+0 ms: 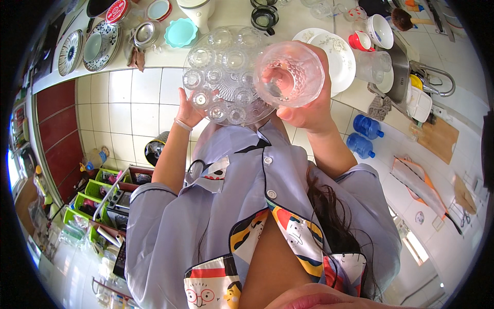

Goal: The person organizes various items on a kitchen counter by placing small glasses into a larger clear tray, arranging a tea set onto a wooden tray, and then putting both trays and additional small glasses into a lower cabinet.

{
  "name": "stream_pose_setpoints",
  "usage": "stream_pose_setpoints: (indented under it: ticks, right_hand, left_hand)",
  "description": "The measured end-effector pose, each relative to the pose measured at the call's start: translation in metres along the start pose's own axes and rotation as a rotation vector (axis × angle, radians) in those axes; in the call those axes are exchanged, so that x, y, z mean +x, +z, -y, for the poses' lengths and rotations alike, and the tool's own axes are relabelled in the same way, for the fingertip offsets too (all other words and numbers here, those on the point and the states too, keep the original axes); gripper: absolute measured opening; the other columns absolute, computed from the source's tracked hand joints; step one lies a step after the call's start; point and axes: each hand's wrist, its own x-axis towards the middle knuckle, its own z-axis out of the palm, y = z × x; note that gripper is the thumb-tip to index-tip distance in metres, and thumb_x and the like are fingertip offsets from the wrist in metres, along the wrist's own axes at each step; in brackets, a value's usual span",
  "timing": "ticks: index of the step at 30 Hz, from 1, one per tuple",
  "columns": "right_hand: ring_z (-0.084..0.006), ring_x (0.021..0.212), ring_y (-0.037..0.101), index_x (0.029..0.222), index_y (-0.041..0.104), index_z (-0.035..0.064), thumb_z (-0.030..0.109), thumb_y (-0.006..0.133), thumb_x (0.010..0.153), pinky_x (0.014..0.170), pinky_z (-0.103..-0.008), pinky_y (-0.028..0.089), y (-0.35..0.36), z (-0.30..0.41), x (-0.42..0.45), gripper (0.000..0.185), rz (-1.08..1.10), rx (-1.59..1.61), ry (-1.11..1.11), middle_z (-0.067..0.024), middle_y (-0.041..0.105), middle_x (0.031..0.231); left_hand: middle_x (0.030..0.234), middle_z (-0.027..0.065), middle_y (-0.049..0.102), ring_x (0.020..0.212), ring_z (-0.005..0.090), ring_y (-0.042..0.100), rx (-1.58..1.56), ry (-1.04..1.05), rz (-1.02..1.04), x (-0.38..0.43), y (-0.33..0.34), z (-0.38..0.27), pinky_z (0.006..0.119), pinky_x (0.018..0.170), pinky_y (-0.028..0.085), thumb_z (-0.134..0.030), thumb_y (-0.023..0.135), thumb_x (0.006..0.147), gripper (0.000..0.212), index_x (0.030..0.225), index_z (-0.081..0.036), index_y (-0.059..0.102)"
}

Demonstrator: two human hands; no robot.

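Observation:
My right hand (312,96) grips a faceted clear drinking glass (289,73), held up with its round opening towards the camera. A round clear patterned glass tray (231,89) reaches over the counter's front edge, bearing several small clear glasses (200,58). At its left rim is my left hand (193,110), thumb raised and fingers spread, partly hidden beneath the tray. The raised glass covers part of the tray's right side. White floral plates (337,61) lie on the counter just beyond my right hand.
On the counter (162,58) stand a turquoise scalloped dish (180,33), patterned plates (110,58), a lidded metal-topped jar (146,34) and black glass cups (264,17). A sink (399,81) with a faucet (444,92) lies at right. Blue water bottles (361,145) and a bin (154,148) stand below.

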Motion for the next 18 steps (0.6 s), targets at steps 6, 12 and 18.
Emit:
stream_pose_setpoints:
  ticks: [6, 12, 18]
  right_hand:
    - [-0.0179, 0.107, 0.051, 0.132, 0.038, 0.0065, 0.012, 0.084, 0.065, 0.088, -0.0349, 0.046, -0.0008, 0.0025, -0.0006, 0.081, -0.011, 0.022, 0.012, -0.0077, 0.047, 0.125]
    - [-0.0172, 0.105, 0.051, 0.131, 0.038, 0.0071, 0.013, 0.084, 0.065, 0.087, -0.0342, 0.045, -0.002, 0.0054, -0.0033, 0.081, -0.047, 0.044, 0.055, -0.0071, 0.047, 0.124]
    - [-0.017, 0.105, 0.051, 0.13, 0.038, 0.0071, 0.012, 0.082, 0.066, 0.087, -0.0341, 0.045, -0.0024, 0.0056, -0.0028, 0.078, -0.058, 0.055, 0.067, -0.0068, 0.047, 0.123]
  left_hand:
    - [0.139, 0.0241, 0.041, 0.124, 0.0476, 0.042, 0.009, -0.002, -0.01, -0.0001, 0.0015, 0.0002, 0.059, 0.1, 0.036, -0.08, 0.019, 0.08, 0.089, 0.146, -0.022, 0.019]
    - [0.139, 0.021, 0.042, 0.124, 0.0465, 0.043, 0.026, -0.004, 0.007, 0.0007, 0.0028, 0.0005, 0.058, 0.102, 0.035, -0.08, 0.019, 0.079, 0.089, 0.146, -0.022, 0.02]
    - [0.139, 0.0211, 0.041, 0.124, 0.0467, 0.043, 0.052, 0.003, -0.009, 0.0004, 0.0021, 0.0006, 0.058, 0.102, 0.035, -0.081, 0.02, 0.078, 0.091, 0.146, -0.022, 0.021]
